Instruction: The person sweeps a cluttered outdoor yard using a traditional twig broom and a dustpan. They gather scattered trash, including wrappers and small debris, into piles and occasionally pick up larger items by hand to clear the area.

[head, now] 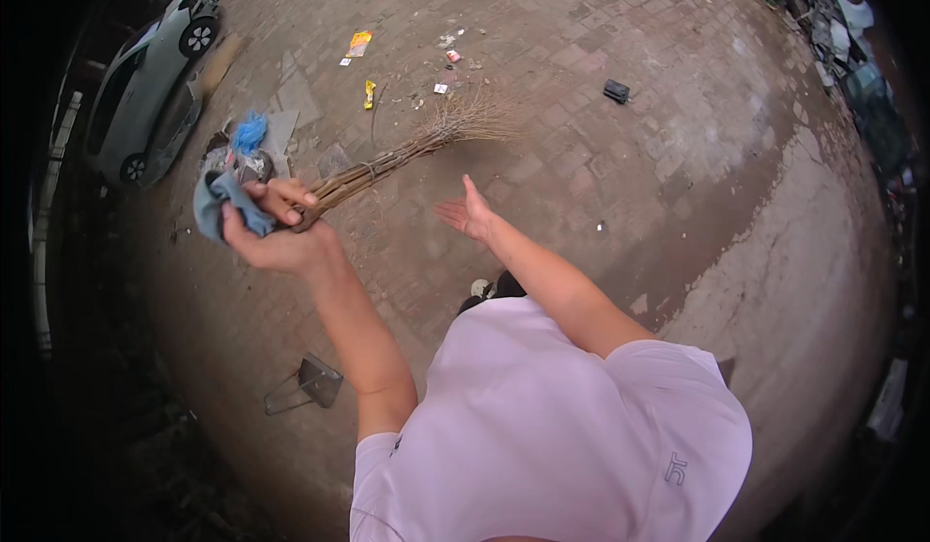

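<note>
My left hand (287, 248) is closed around the handle end of a twig broom (378, 164). Bunched in the same hand is a blue-grey cloth (212, 208), which hangs over the thumb side. The broom slants away to the upper right, its thin sticks tied with a band partway along, and its bristles fan out above the brick paving. Whether the bristle tips touch the ground I cannot tell. My right hand (468, 211) is empty, with its thumb and fingers spread, below the bristles and apart from the broom.
A dustpan (321, 381) with a wire handle lies at lower left. Beyond my left hand are a blue plastic bag (249, 131) and litter. Yellow wrappers (358, 43) and a black object (616, 91) lie ahead. A damaged car (142, 99) stands left; scrap car parts (835, 37) line the right.
</note>
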